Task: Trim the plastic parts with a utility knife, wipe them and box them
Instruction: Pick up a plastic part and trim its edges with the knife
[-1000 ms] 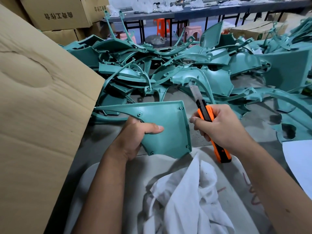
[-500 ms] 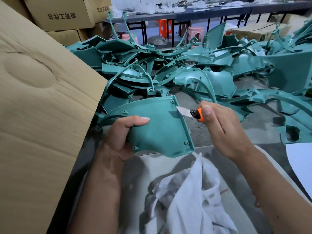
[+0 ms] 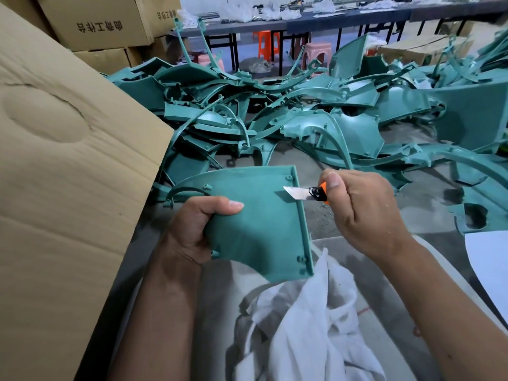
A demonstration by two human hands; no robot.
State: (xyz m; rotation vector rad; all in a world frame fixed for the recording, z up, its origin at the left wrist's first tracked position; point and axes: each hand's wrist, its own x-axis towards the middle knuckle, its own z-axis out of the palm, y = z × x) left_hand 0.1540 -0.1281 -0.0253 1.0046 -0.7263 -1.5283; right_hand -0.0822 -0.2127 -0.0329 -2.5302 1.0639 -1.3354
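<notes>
your right hand [image 3: 362, 207] gripped the knife [image 3: 305, 194], blade aimed toward your left hand [image 3: 198, 229] clutching the part [image 3: 261, 229]; a slip risked your thumb.

Beyond the near table [image 3: 324, 160], an orange stool [image 3: 265, 42] and a pink stool [image 3: 318, 52] stand on the floor under a long dark table [image 3: 343, 22] strewn with white items.

the plastic panel [image 3: 261, 224] and the heap of plastic parts [image 3: 316, 114] are teal green. the utility knife [image 3: 308, 193] is orange and black with a silver blade. white cloth [image 3: 310, 325], tan cardboard flap [image 3: 68, 188], orange stool [image 3: 265, 44], pink stool [image 3: 317, 50].
</notes>
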